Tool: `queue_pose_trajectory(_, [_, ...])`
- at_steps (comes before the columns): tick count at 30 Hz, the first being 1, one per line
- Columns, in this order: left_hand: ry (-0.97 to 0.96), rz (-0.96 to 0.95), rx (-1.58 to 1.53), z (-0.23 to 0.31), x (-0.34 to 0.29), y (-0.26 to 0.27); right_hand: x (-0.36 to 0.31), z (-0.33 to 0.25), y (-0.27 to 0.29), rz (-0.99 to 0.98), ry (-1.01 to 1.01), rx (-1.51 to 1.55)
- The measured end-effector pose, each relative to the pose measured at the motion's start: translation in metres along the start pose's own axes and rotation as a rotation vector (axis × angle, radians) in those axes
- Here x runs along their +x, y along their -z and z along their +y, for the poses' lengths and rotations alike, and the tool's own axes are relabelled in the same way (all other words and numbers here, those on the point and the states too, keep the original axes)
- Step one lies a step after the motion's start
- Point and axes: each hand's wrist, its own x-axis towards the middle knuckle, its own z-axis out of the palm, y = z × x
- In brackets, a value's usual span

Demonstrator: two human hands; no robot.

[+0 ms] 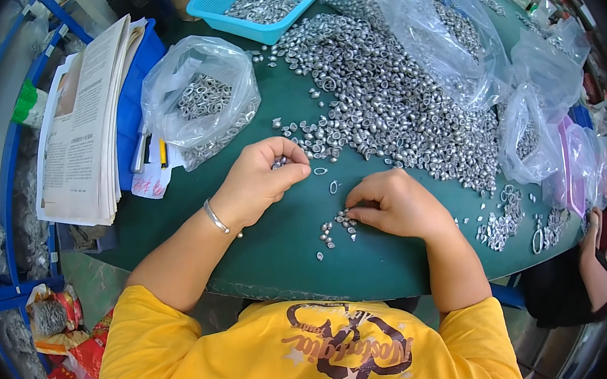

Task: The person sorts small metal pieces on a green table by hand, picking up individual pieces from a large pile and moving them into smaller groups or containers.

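My left hand (261,177), with a silver bangle at the wrist, is curled with thumb and forefinger together. A few small silver metal pieces (279,162) show within its fingers. To the right, my right hand (400,205) rests low on the green table (281,255), thumb and fingers pinched. Its fingertips touch a small cluster of silver pieces (342,219); what lies between them is too small to make out. Several more loose pieces (325,236) lie just left of that cluster. Two thin oval rings (333,186) lie on the table between my hands.
A large heap of silver pieces (391,106) spreads beyond my hands. Around it are a turquoise basket (214,10), a clear bag of rings (205,100) and more plastic bags (442,34). Papers (83,131) lean on a blue bin at left. Another person (586,278) sits at right.
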Motion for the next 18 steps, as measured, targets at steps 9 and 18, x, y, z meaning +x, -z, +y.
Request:
queue_pose_trajectory(9, [-0.024, -0.011, -0.072, -0.001, 0.001, 0.000, -0.027, 0.029, 0.052, 0.271, -0.114, 1.308])
queue_pose_trajectory(18, [-0.094, -0.015, 0.093, -0.006, 0.000, -0.010, -0.031, 0.027, 0.015, 0.343, -0.140, -0.302])
